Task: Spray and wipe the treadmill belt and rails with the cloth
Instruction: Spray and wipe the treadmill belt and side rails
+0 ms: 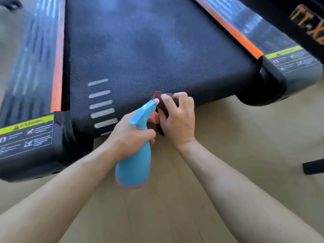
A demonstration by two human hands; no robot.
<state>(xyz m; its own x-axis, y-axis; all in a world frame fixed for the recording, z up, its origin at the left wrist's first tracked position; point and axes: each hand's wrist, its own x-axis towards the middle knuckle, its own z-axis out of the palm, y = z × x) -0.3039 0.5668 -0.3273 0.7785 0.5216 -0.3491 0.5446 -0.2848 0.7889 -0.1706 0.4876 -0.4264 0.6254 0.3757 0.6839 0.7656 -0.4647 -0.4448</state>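
Note:
The dark textured treadmill belt (140,50) fills the upper middle, flanked by the left rail (35,58) and the right rail (245,30), each with an orange edge strip. My left hand (129,134) grips a blue spray bottle (135,162) by its neck, its pink nozzle pointing up and right toward the cloth. My right hand (178,118) is closed on a bunched dark brown cloth (162,106), held just over the belt's near edge. Most of the cloth is hidden under the fingers.
Black end caps with yellow warning labels sit at the near left (31,141) and right (291,67) of the treadmill. Light wooden floor (228,128) lies below. A black object (313,166) pokes in at the right edge. A black panel with orange lettering (308,23) stands top right.

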